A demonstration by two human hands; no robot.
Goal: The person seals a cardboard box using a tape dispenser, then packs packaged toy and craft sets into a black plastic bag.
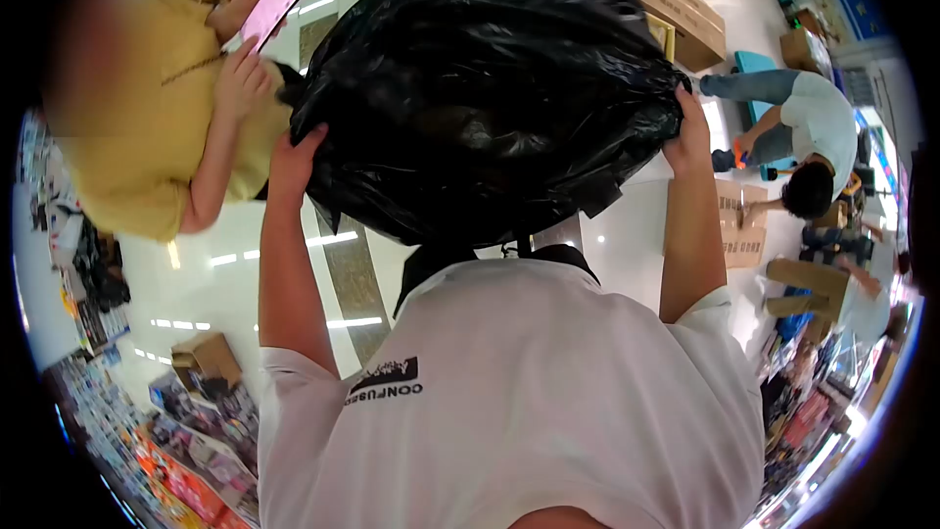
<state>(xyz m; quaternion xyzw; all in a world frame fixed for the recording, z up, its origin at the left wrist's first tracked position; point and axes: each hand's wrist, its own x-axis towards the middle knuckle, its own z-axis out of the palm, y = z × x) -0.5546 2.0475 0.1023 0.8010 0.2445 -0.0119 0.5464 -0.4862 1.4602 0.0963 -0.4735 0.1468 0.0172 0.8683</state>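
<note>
A large black plastic bag [470,108] is spread wide in front of my chest, its crumpled mouth facing up toward me. At its left edge my left hand [297,159] grips the rim, thumb over the plastic and the other fingers mostly hidden. My right hand [689,127] is closed on the opposite edge in a similar way, with its fingers partly behind the bag. Dark folds fill the bag's inside, and I cannot make out anything in it.
Close on the left stands a person in a yellow top [127,118] using a phone [274,5]. Cardboard boxes [676,12] lie at the back right. A person in a light shirt [821,122] bends over near another carton [741,225]. Goods [191,460] line the lower left.
</note>
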